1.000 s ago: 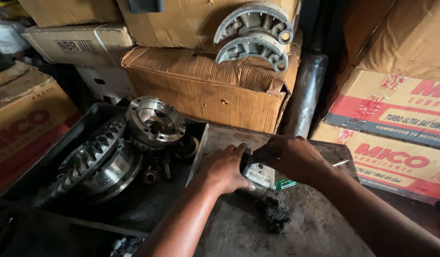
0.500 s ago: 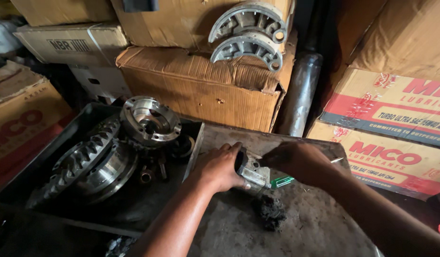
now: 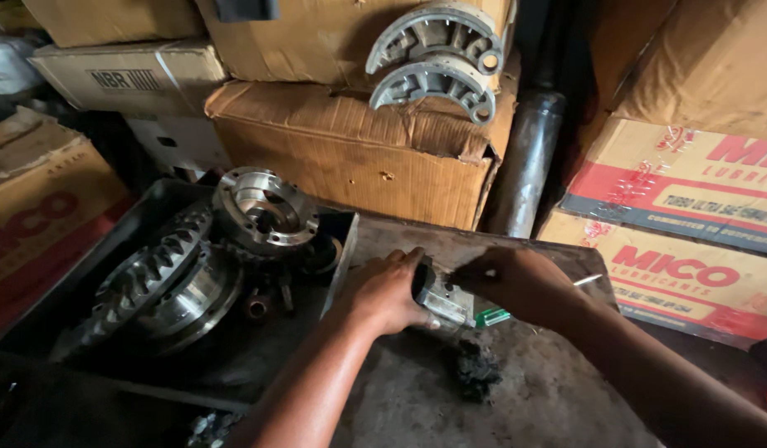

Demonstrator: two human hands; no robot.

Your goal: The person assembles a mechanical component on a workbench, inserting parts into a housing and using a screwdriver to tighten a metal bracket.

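Note:
My left hand [image 3: 386, 292] is closed around one end of a small grey metal part [image 3: 439, 300], holding it down on a dirty metal plate [image 3: 558, 390]. My right hand [image 3: 516, 284] grips the other end of the same part, fingers curled over it. A green-tipped object [image 3: 491, 316] pokes out beneath my right hand. A thin pale rod [image 3: 589, 280] sticks out to the right behind that hand. A clump of dark greasy rag or dirt [image 3: 478, 369] lies on the plate just in front of the hands.
A dark tray [image 3: 234, 365] at left holds a large toothed ring gear [image 3: 151, 286], a round metal housing [image 3: 263, 207] and small bolts. Cardboard boxes [image 3: 350, 153] stack behind, with two curved brake shoes [image 3: 437, 54] on top. A dark pipe [image 3: 525, 162] stands upright; printed cartons [image 3: 691, 216] at right.
The view has shifted slightly. Both hands stay on the small metal part; they have moved a little and turned it between them.

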